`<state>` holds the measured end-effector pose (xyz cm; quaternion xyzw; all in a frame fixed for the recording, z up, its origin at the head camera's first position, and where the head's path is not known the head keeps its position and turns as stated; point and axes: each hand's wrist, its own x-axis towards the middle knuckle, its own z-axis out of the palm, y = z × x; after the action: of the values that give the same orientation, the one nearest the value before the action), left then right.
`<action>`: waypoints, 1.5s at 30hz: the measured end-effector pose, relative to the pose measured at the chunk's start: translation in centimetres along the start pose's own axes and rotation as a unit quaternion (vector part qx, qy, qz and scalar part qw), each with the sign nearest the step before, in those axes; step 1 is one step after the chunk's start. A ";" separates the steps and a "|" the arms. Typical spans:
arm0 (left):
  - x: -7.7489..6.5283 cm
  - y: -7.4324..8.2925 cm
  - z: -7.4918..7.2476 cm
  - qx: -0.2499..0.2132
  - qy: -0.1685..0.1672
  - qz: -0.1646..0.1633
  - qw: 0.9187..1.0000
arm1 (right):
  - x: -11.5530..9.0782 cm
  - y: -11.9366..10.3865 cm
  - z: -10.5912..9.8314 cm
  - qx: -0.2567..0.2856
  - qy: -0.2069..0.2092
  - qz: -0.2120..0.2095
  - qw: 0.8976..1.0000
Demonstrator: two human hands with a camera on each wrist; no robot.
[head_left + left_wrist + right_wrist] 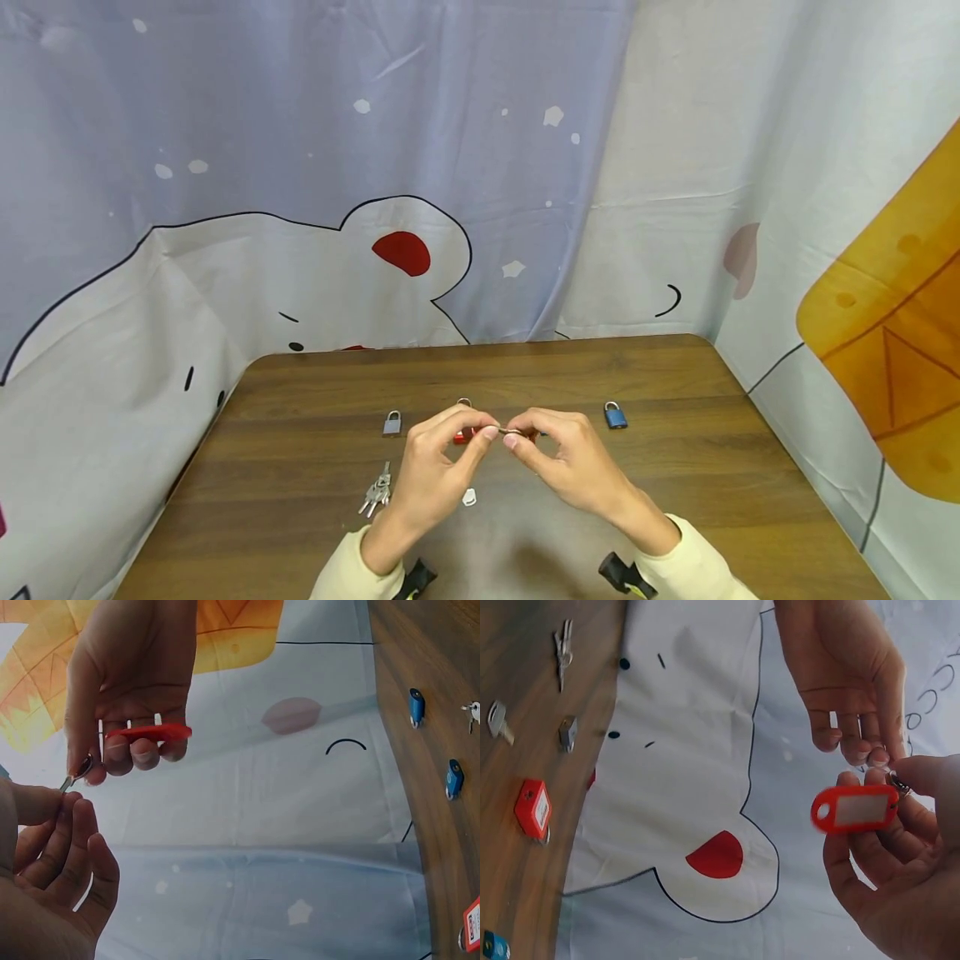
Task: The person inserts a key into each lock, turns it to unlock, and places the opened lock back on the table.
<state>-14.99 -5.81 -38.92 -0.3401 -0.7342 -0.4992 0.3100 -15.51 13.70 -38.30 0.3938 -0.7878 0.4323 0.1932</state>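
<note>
Both hands meet fingertip to fingertip above the table. My left hand (pixel 438 467) pinches a slim silver metal piece (pixel 67 784) between thumb and fingers; I cannot tell whether it is a key. The piece runs up to a small metal split ring (pixel 87 763). My right hand (pixel 573 462) pinches that ring with thumb and forefinger. From the ring hangs a red key tag (pixel 859 809) with a pale label window, lying against the right hand's fingers. In the head view the hands mostly hide the tag.
On the wooden table (pixel 300 433) lie a silver padlock (pixel 392 425), a red padlock (pixel 532 808) partly behind the left hand, and blue padlocks (pixel 615 416) (pixel 454 780). A bunch of keys (pixel 377 492) lies left, a single key (pixel 469 497) between the forearms. A patterned curtain (pixel 487 167) hangs behind.
</note>
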 end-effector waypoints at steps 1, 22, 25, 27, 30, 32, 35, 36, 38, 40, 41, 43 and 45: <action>0.0 0.0 0.0 0.001 0.000 -0.001 1.000 | 0.0 0.0 0.0 -0.006 0.000 -0.005 1.000; 0.4 -0.5 -0.6 0.026 -0.017 -0.036 0.999 | 0.2 -0.3 -0.7 -0.032 0.009 -0.015 0.999; 0.5 -1.0 -0.4 0.027 -0.021 -0.040 0.999 | 0.4 -0.5 -1.2 -0.035 0.009 -0.013 0.999; 0.6 -1.4 -0.1 0.030 -0.026 -0.043 0.998 | 0.5 -0.7 -1.5 -0.041 0.013 -0.015 0.999; 0.7 -2.1 0.4 0.032 -0.036 -0.046 0.998 | 0.5 -0.7 -2.0 -0.052 0.018 -0.020 0.998; 0.8 -2.5 0.9 0.033 -0.045 -0.047 0.997 | 0.4 -0.7 -2.4 -0.054 0.022 -0.022 0.998; 0.9 -2.9 1.5 0.039 -0.056 -0.049 0.996 | 0.1 -0.6 -3.1 -0.055 0.024 -0.017 0.998; 1.0 -3.0 1.7 0.043 -0.059 -0.050 0.996 | 0.0 -0.6 -3.3 -0.055 0.024 -0.014 0.998; 1.1 -3.1 2.2 0.051 -0.066 -0.049 0.995 | -0.2 -0.6 -3.7 -0.060 0.025 -0.010 0.998; 1.3 -3.3 2.7 0.060 -0.076 -0.050 0.994 | -0.4 -0.5 -4.1 -0.066 0.027 -0.007 0.997; 1.4 -3.3 3.0 0.064 -0.082 -0.052 0.993 | -0.5 -0.5 -4.2 -0.069 0.029 -0.006 0.997; 1.6 -3.5 3.6 0.070 -0.096 -0.057 0.991 | -0.6 -0.5 -4.4 -0.074 0.032 -0.006 0.997; 1.7 -3.7 4.2 0.079 -0.107 -0.060 0.989 | -0.7 -0.4 -4.6 -0.077 0.034 -0.007 0.996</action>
<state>-19.45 -2.53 -40.79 -0.3212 -0.8196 -0.4177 0.2250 -14.96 17.73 -35.97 0.3687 -0.8087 0.3822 0.2529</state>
